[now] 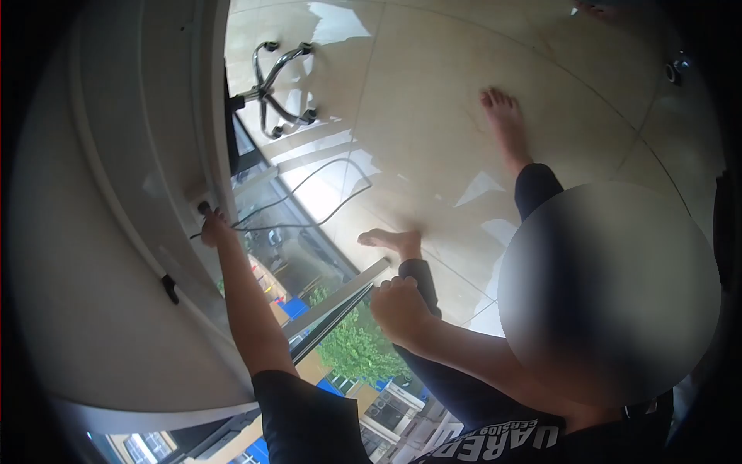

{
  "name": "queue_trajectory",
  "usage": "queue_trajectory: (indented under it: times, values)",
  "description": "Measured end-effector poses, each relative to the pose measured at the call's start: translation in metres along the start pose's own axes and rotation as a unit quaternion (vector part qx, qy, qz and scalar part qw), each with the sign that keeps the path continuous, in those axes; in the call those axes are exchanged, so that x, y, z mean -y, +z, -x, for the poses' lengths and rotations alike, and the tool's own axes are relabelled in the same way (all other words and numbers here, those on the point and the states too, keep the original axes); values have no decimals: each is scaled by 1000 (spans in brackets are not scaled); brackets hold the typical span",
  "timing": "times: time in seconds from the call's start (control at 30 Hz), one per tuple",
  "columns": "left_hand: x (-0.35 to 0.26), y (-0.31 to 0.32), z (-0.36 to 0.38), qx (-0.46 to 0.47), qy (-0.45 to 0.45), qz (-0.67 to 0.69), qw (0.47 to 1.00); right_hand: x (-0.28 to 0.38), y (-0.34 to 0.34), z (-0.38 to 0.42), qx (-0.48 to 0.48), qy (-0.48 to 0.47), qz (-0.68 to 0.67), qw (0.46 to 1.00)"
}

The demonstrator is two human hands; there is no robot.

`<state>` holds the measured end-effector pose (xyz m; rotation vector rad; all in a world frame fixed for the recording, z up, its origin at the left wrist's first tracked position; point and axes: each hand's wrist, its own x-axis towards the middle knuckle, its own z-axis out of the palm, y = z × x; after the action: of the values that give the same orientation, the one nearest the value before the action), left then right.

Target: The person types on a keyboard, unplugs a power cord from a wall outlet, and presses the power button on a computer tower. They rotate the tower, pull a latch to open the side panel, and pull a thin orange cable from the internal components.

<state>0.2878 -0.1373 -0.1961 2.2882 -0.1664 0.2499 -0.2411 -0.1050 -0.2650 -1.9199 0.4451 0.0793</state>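
My left hand is stretched out to the white wall panel at the left, fingers closed around a dark plug at a pale outlet. A thin dark cable runs from beside this hand, loops over the floor and comes back toward the wall. My right hand is curled into a fist near the middle of the view, overlapping my lower leg and the end of a dark window frame. What it grips, if anything, is hidden.
A chrome chair base on casters stands by the wall at upper left. Glossy beige tiles cover the floor around my bare feet. Glass panes beside me show a tree and buildings. A black handle sits on the wall panel.
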Motion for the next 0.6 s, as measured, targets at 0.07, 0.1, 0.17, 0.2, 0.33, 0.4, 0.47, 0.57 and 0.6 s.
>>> queue_trajectory:
  times: [0.07, 0.1, 0.17, 0.2, 0.33, 0.4, 0.47, 0.57, 0.6]
  values:
    - [-1, -12, -1, 54, 1, 19, 998, 9, -4, 0, 33, -24, 14, 999]
    - [-5, -13, 10, 65, -2, 3, 998, 11, -6, -1, 34, -29, 9, 999]
    - [-4, -20, 13, 121, -34, 45, 991, 16, -7, 0, 40, -37, -3, 999]
    - [-4, -23, 27, 134, 3, 2, 991, 17, -5, -2, 32, -42, -8, 999]
    - [1, -22, 49, 148, -28, 17, 988, 25, -5, -6, 41, -57, 14, 997]
    - [4, -24, 54, 169, -28, 5, 985, 34, 1, -15, 50, -60, 28, 997]
    - [24, -20, 62, 201, -39, 17, 979, 45, 6, -18, 39, -83, -3, 996]
    - [47, -9, 87, 186, -75, 33, 979, 44, 21, -33, 9, -87, -37, 995]
    - [60, -15, 89, 174, -86, 34, 980, 40, 25, -35, -12, -96, -25, 995]
